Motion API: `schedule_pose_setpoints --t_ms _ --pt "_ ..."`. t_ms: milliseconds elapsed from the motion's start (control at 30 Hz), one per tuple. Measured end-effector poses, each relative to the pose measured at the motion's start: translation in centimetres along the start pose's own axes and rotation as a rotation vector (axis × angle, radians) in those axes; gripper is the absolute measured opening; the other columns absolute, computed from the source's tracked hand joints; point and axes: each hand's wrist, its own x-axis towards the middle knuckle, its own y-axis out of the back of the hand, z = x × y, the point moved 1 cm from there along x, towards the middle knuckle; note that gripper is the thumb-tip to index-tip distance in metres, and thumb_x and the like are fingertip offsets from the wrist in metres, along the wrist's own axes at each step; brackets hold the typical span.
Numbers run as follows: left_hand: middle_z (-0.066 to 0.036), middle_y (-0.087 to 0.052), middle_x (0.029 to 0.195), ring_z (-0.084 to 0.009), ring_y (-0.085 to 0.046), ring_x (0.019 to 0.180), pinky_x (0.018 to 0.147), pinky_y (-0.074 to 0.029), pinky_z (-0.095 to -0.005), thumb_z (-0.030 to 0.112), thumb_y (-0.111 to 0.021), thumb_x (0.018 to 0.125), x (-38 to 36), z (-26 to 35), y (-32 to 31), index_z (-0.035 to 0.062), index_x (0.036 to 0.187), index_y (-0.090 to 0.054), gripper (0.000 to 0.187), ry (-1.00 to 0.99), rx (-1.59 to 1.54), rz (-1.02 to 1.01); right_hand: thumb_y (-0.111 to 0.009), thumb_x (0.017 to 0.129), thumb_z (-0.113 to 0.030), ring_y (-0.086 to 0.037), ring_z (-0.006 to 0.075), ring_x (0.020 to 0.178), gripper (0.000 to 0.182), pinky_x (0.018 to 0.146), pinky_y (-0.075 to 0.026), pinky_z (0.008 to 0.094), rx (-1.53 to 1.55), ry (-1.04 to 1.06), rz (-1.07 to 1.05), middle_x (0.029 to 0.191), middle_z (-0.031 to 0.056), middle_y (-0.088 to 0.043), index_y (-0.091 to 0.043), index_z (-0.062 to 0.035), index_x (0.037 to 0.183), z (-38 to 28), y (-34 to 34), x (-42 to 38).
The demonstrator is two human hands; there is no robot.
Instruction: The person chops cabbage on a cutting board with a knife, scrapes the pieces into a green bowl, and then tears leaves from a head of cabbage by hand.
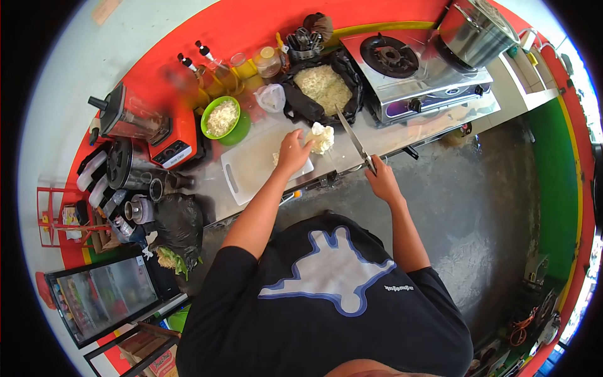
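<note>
A white, lumpy, crumbly-looking chunk is at the right end of the white cutting board. My left hand is over the board just left of that chunk, thumb and fingers apart; whether the fingertips touch the chunk is hard to tell. Small white bits lie partly hidden beside this hand. My right hand grips the handle of a large kitchen knife, its blade angled up and left toward a black plastic bag. White shredded or crumbled food fills the opened bag.
Behind the board stands a green bowl holding more white crumbles, near a small clear plastic bag. A gas stove with a big pot is at the right. Blenders, bottles and a utensil holder line the back.
</note>
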Motion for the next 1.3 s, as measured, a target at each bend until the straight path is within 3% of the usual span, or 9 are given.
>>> schedule_pose_setpoints --t_ms 133,500,833,933,1033,1100,1133,1167,1300 --pt "-0.020 -0.070 0.104 -0.0367 -0.067 0.096 0.086 -0.053 -0.0438 0.043 -0.081 0.077 2.4 2.3 -3.5 -0.0041 0.117 -0.065 0.064 0.063 0.155 -0.053 -0.066 0.088 -0.016 -0.061 0.0486 0.094 0.037 0.079 -0.046 0.0547 0.043 -0.031 0.059 0.095 0.0269 -0.066 -0.053 -0.0011 0.118 2.8 0.3 -1.7" --pt "-0.011 -0.071 0.100 -0.0176 -0.067 0.093 0.081 -0.051 -0.0311 0.017 -0.069 0.092 2.8 1.5 -5.9 -0.0017 0.110 -0.064 0.026 0.260 -0.438 -0.058 -0.065 0.088 -0.015 -0.061 0.0489 0.095 0.037 0.080 -0.047 0.0539 0.029 -0.077 0.061 0.095 0.0285 -0.066 -0.053 -0.0004 0.119 5.2 0.8 -3.7" --pt "-0.010 -0.071 0.100 -0.0162 -0.068 0.082 0.074 -0.054 -0.0321 0.012 -0.063 0.098 2.5 0.4 -5.5 -0.0026 0.113 -0.063 0.021 0.335 -0.450 0.008 -0.064 0.091 -0.014 -0.061 0.0480 0.088 0.032 0.075 -0.046 0.0518 0.120 0.090 0.019 0.087 0.0268 -0.065 -0.052 0.0013 0.116 0.0 -2.3 2.0" --pt "-0.017 -0.072 0.106 -0.0253 -0.070 0.093 0.080 -0.053 -0.0367 0.019 -0.067 0.095 2.5 1.1 -5.3 -0.0066 0.120 -0.061 0.036 0.348 -0.394 -0.046 -0.065 0.090 -0.014 -0.060 0.0488 0.087 0.034 0.076 -0.045 0.0519 0.190 0.091 0.031 0.087 0.0273 -0.064 -0.052 0.0025 0.117 -1.3 -4.3 4.2" --pt "-0.022 -0.068 0.119 -0.0306 -0.067 0.108 0.089 -0.052 -0.0389 0.022 -0.069 0.094 3.2 -0.4 -6.0 -0.0080 0.131 -0.056 0.050 0.389 -0.323 -0.041 -0.067 0.090 -0.014 -0.065 0.0388 0.076 0.031 0.068 -0.049 0.0473 0.235 0.114 0.113 0.084 0.0207 -0.065 -0.052 0.0013 0.112 -2.0 -6.3 6.1" --pt "-0.023 -0.067 0.122 -0.0311 -0.067 0.110 0.091 -0.052 -0.0390 0.022 -0.069 0.093 3.1 -0.9 -6.2 -0.0085 0.133 -0.053 0.053 0.403 -0.349 -0.037 -0.071 0.091 -0.015 -0.059 0.0177 0.056 0.024 0.052 -0.047 0.0340 0.595 -0.057 0.066 0.077 0.0077 -0.061 -0.052 -0.0024 0.100 -2.6 -7.0 6.9" --pt "-0.024 -0.065 0.125 -0.0317 -0.066 0.112 0.092 -0.052 -0.0392 0.022 -0.069 0.093 3.2 -1.7 -6.8 -0.0090 0.136 -0.051 0.056 0.419 -0.374 -0.039 -0.071 0.091 -0.015 -0.059 0.0177 0.056 0.024 0.052 -0.047 0.0340 0.594 -0.051 0.062 0.077 0.0077 -0.061 -0.052 -0.0024 0.100 -2.6 -7.6 7.4" --pt "-0.012 -0.072 0.098 -0.0182 -0.068 0.083 0.074 -0.053 -0.0351 0.013 -0.066 0.095 3.5 -3.0 -8.2 -0.0042 0.108 -0.066 0.021 0.340 -0.336 0.117 -0.072 0.091 -0.016 -0.057 0.0141 0.054 0.025 0.049 -0.046 0.0318 0.635 -0.038 0.115 0.076 0.0054 -0.059 -0.051 -0.0034 0.097 -2.6 -8.2 7.9" --pt "-0.011 -0.072 0.099 -0.0178 -0.068 0.085 0.075 -0.053 -0.0347 0.013 -0.065 0.096 2.7 -1.2 -7.0 -0.0035 0.108 -0.066 0.021 0.344 -0.336 0.078 -0.073 0.089 -0.015 -0.056 0.0121 0.052 0.027 0.046 -0.045 0.0306 0.588 -0.071 0.208 0.074 0.0040 -0.056 -0.049 -0.0043 0.094 -3.0 -9.0 8.5"
